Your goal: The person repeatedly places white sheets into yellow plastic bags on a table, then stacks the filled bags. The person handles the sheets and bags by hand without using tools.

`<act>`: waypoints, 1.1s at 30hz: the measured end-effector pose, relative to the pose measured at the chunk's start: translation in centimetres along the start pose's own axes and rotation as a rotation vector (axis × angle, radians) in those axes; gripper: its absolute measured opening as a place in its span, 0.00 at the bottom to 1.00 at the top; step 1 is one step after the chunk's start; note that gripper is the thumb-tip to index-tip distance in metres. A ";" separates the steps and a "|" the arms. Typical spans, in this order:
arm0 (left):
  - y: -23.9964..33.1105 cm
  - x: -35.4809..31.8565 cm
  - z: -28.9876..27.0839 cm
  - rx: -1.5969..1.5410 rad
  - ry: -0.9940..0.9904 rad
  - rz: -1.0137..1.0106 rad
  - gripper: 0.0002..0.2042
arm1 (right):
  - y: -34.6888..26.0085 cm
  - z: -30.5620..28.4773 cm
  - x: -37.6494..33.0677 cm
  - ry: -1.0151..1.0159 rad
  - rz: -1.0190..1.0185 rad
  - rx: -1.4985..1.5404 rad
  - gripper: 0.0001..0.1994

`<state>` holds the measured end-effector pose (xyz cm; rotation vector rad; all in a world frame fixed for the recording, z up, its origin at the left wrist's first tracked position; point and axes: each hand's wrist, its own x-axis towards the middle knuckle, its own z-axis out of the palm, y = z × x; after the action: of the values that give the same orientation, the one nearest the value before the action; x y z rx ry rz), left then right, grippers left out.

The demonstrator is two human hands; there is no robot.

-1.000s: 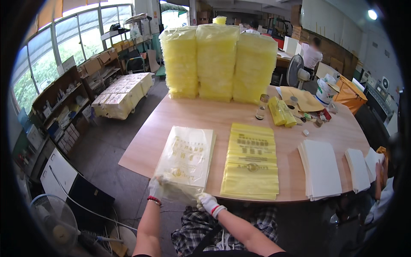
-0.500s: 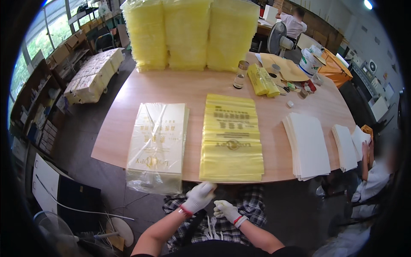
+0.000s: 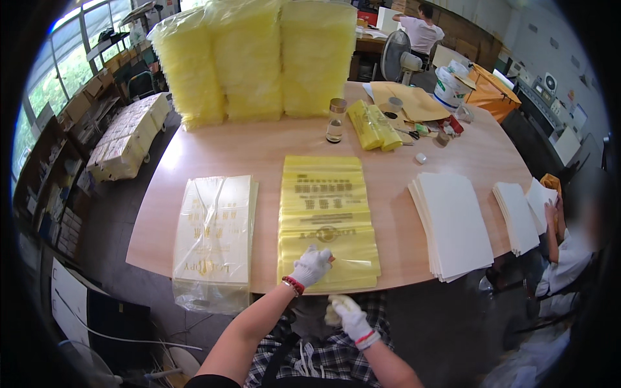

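A stack of yellow printed plastic bags (image 3: 326,194) lies flat before me at the table's front edge. My left hand (image 3: 313,266), in a white knit glove, rests on the near part of the top bag with fingers curled; what they grip, if anything, is hidden. Over my lap, just off the table edge, my right hand (image 3: 352,321) is gloved and closed, with a pale yellowish bit at its fingers that I cannot make out. To the left sits a stack of cream printed packs (image 3: 217,226) under a clear plastic bag, its near end hanging over the edge.
Tall yellow stacks (image 3: 246,64) stand at the back. A glass jar (image 3: 335,123), folded yellow bags (image 3: 372,123), scissors (image 3: 411,134) and a white bucket (image 3: 451,84) are beyond. White paper stacks (image 3: 456,223) lie right, near a co-worker's hand (image 3: 551,212).
My left hand has gone forward from the table edge onto the top yellow bag. The right hand stays over my lap, a little shifted. The whole view has turned slightly.
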<state>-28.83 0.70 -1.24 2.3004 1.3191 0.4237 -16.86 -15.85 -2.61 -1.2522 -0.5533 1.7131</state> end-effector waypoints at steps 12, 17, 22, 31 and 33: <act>-4.8 5.2 -5.5 -1.184 0.191 -0.383 0.06 | -6.7 -4.3 6.1 0.687 -0.948 -1.357 0.15; 3.1 2.8 -9.0 -0.781 -0.005 -0.219 0.10 | -9.0 3.0 5.4 0.468 -1.433 -0.986 0.14; 7.8 1.3 -11.5 -0.740 0.085 0.174 0.15 | -6.1 2.2 18.0 0.432 -0.890 -1.076 0.16; 6.3 -3.8 -11.4 -0.092 0.239 0.155 0.21 | -7.9 -3.2 -1.0 0.058 -0.658 -0.980 0.20; 6.4 -5.0 -11.8 -0.014 0.396 0.244 0.22 | -10.5 -8.6 -3.1 0.427 -0.842 -1.306 0.24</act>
<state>-32.23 -3.78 11.91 2.4586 1.1962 1.0089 -4.56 -14.71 3.82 -1.7500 -1.7465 0.2115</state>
